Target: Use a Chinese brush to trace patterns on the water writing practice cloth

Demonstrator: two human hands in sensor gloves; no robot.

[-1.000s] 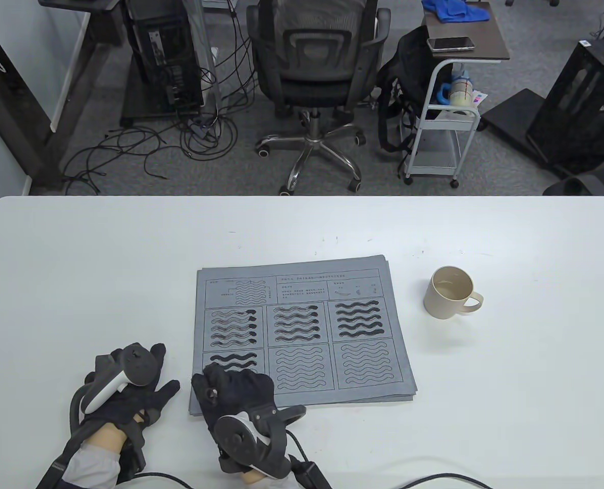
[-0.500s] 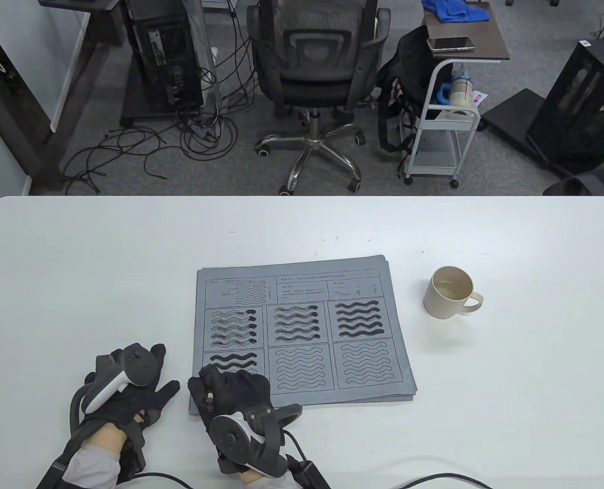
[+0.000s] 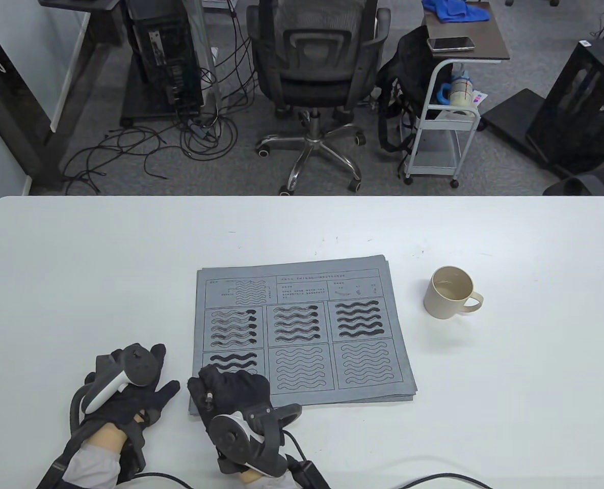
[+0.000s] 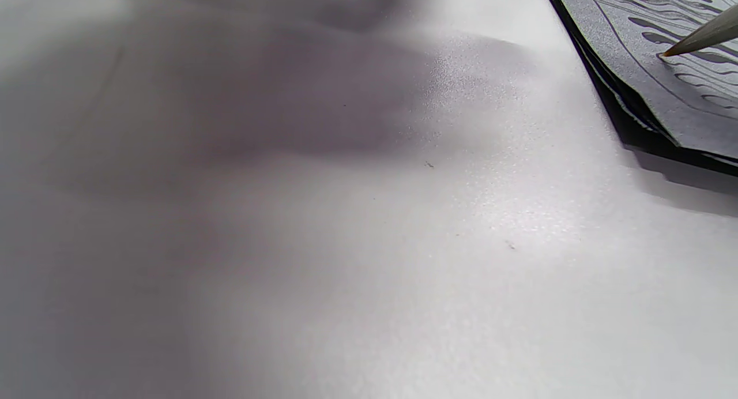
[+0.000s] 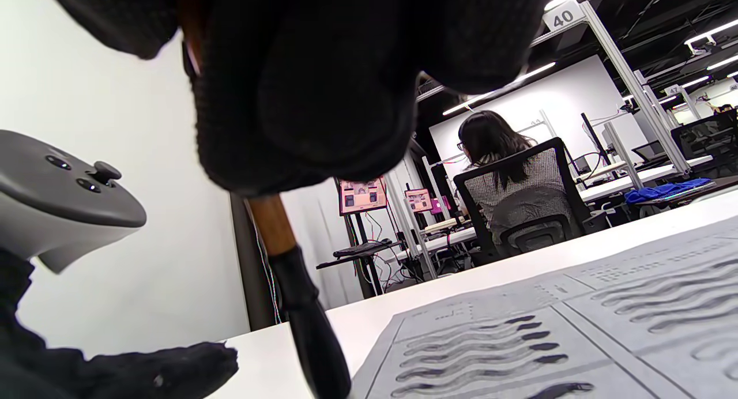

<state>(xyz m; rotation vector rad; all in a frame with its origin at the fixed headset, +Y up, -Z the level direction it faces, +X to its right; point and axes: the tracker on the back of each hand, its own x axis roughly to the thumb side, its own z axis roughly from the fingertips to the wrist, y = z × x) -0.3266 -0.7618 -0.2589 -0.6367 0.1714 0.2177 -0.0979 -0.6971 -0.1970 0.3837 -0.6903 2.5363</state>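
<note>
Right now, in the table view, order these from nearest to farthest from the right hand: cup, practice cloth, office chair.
1. practice cloth: under the right hand, which holds the brush.
2. cup: on the table, far right.
3. office chair: beyond the table.

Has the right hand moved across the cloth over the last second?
Yes, slightly. The right hand has slid left toward the near-left corner of the cloth, judged against its printed grid; it has hardly moved in the last half second.
</note>
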